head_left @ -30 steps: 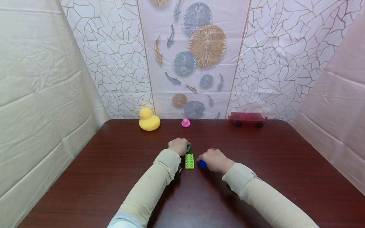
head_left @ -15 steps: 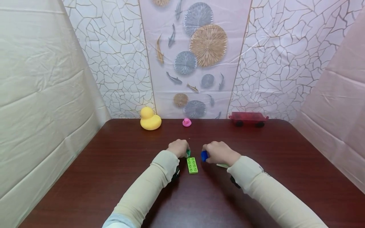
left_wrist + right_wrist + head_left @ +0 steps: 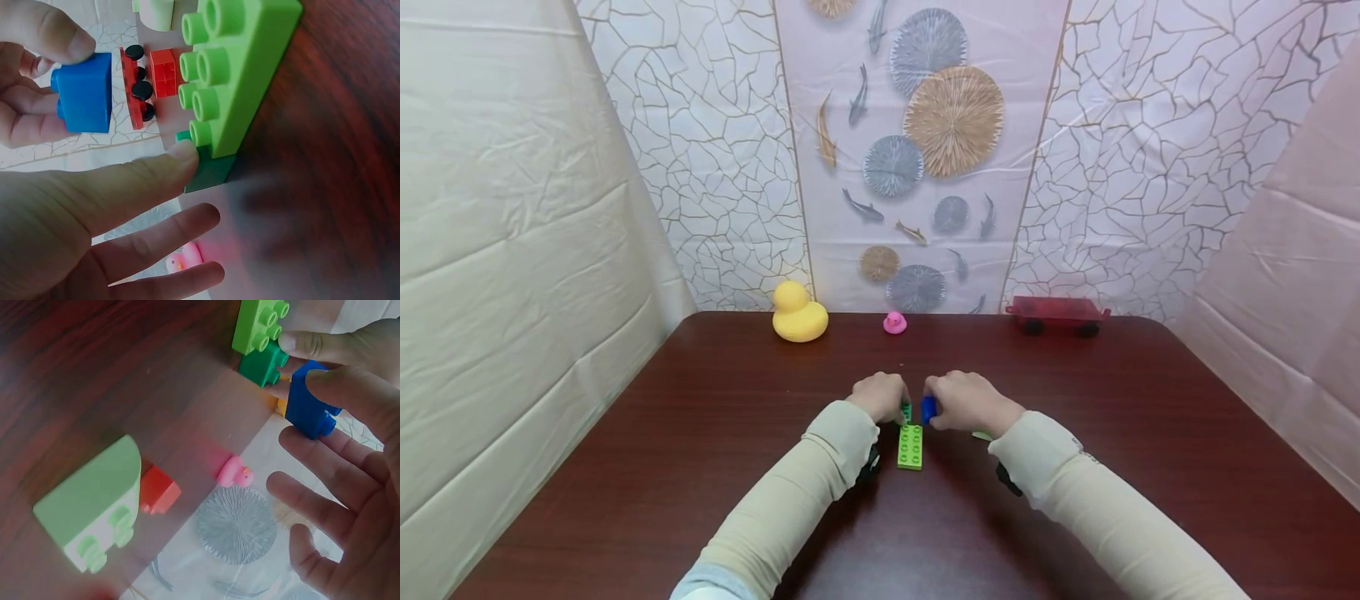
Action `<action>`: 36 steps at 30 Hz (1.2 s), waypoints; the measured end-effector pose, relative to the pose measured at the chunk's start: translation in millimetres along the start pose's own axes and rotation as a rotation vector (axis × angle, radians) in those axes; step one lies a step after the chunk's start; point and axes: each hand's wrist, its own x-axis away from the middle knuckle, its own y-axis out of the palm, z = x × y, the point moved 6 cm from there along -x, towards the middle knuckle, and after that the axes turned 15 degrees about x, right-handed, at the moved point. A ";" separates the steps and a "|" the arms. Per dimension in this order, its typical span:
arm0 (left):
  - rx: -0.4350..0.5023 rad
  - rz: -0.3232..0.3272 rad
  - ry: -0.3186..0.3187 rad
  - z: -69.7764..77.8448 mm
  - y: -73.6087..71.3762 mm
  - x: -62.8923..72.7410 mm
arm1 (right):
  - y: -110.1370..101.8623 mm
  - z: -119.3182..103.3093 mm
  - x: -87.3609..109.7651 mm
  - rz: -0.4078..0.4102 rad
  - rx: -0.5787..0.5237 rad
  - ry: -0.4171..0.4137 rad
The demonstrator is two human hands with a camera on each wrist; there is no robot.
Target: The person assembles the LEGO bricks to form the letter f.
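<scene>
Five toy blocks lie at or near the hands. The left hand (image 3: 880, 397) pinches one dark green block (image 3: 215, 170) against the far end of one lime brick (image 3: 910, 448), which has eight studs in two rows of four; whether the two are joined I cannot tell. The lime brick lies flat just to the right of the left wrist. The right hand (image 3: 966, 402) grips one blue block (image 3: 87, 94) between thumb and fingers, close beside the left hand but apart from the dark green block. One pale green block (image 3: 94, 490) with a curved end lies by the right wrist, and one red block (image 3: 160, 489) just past it.

Well beyond the hands stand two ducks: a large yellow duck (image 3: 801, 321) past the left hand and a small pink duck (image 3: 895, 323) beyond the gap between them. One red wagon (image 3: 1058, 310) with four black wheels stands past the right hand.

Dark lettering on the right sleeve (image 3: 1037, 458) is too small to read.

Under the hands is a glossy, dark reddish-brown table (image 3: 737, 392) with wood grain. A cloth backdrop (image 3: 722, 167) hangs behind it, printed with cracked lines, round discs and fish; pale cloths hang on both sides.
</scene>
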 end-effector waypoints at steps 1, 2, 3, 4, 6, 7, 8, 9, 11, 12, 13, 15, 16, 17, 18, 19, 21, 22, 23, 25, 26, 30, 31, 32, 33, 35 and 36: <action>0.004 -0.002 -0.003 -0.2 0.0 0.0 | 0.3 -1.3 -1.1 0.006 -0.002 -0.002; 0.007 -0.004 -0.005 -0.3 0.3 0.0 | 0.9 -2.7 -2.2 0.011 -0.004 -0.006; 0.009 -0.006 -0.007 -0.4 0.6 -0.1 | 1.2 -3.8 -3.3 0.016 -0.009 -0.006; 0.009 -0.006 -0.007 0.0 0.7 0.4 | 1.9 -4.6 -4.4 0.020 -0.010 -0.006; 0.015 -0.013 -0.010 0.6 2.0 0.8 | 3.4 -6.0 -6.1 0.021 -0.016 -0.004; 0.019 -0.016 -0.011 1.1 3.0 0.9 | 4.4 -6.5 -6.8 0.019 -0.022 0.000; 0.021 -0.018 -0.011 1.6 3.8 1.2 | 5.3 -7.0 -7.4 0.016 -0.030 0.002; 0.024 -0.017 -0.010 2.2 4.4 1.3 | 5.9 -7.3 -8.0 0.013 -0.038 0.005; 0.037 -0.020 -0.010 2.9 5.5 1.1 | 7.1 -8.0 -8.6 0.006 -0.044 0.008; 0.042 -0.018 -0.008 3.2 5.6 1.0 | 7.5 -8.4 -9.0 0.003 -0.042 0.010; 0.044 -0.016 -0.006 3.4 5.4 1.1 | 8.0 -8.6 -9.5 0.003 -0.035 0.010; 0.052 -0.016 -0.002 3.0 5.2 0.8 | 8.1 -9.4 -10.4 0.008 -0.023 0.008; 0.056 -0.018 0.000 2.5 5.2 0.7 | 8.3 -9.8 -10.9 0.011 -0.017 0.007; 0.061 -0.019 0.000 1.9 5.3 0.7 | 8.5 -10.3 -11.4 0.014 -0.018 0.006; 0.068 -0.022 0.001 1.4 5.4 0.9 | 9.0 -10.6 -12.1 0.015 -0.013 0.006; 0.077 -0.025 0.000 0.6 5.5 0.9 | 9.4 -10.9 -12.7 0.015 -0.014 0.006; 0.091 -0.032 0.000 -0.8 6.0 0.9 | 10.0 -11.4 -14.0 0.012 -0.019 0.006; 0.098 -0.034 0.000 -1.4 6.2 0.8 | 10.5 -11.4 -14.6 0.009 -0.019 0.007; 0.105 -0.036 -0.002 -1.8 6.1 1.0 | 10.7 -11.3 -15.3 0.009 -0.023 0.008; 0.111 -0.041 -0.004 -2.2 5.8 1.1 | 10.9 -11.3 -16.4 0.006 -0.021 0.009; 0.111 -0.042 -0.004 -2.3 5.5 1.3 | 10.9 -11.4 -17.0 0.006 -0.023 0.009; 0.107 -0.051 -0.004 -1.9 4.3 2.3 | 11.6 -12.8 -19.8 0.004 -0.023 -0.001; 0.108 -0.056 -0.004 -1.8 4.3 2.6 | 11.8 -13.5 -20.5 0.001 -0.022 -0.006; 0.111 -0.060 -0.004 -1.8 4.3 2.8 | 11.9 -14.1 -21.1 -0.001 -0.021 -0.010; 0.115 -0.064 -0.003 -1.8 4.3 3.0 | 12.1 -14.8 -21.9 -0.004 -0.017 -0.015; 0.128 -0.071 -0.005 -1.9 4.2 3.3 | 11.9 -16.0 -23.1 -0.016 -0.009 -0.024; 0.132 -0.073 -0.007 -2.2 4.1 3.3 | 11.7 -16.4 -23.8 -0.018 -0.010 -0.028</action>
